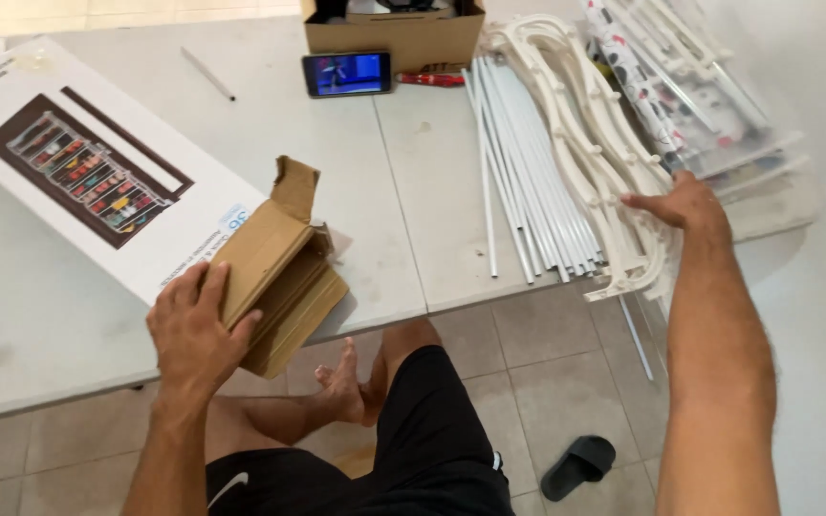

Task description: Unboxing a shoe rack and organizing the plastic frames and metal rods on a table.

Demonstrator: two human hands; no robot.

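My left hand (193, 325) rests flat on the near end of a long white carton (59, 162) with a printed picture of a shoe rack; its open brown cardboard flaps (279, 263) hang over the table's front edge. My right hand (681, 203) reaches to the right and lies with fingers spread on a stack of white curved plastic frame pieces (595, 153). Beside that stack lies a bundle of thin white rods (518, 162).
A grey-white table (413, 172) carries a smartphone (347, 73) with a lit screen, a brown cardboard box (394, 29), a red tool (430, 80) and a bagged patterned fabric cover (681, 86). My bare legs are below; a black sandal (577, 465) lies on the tiled floor.
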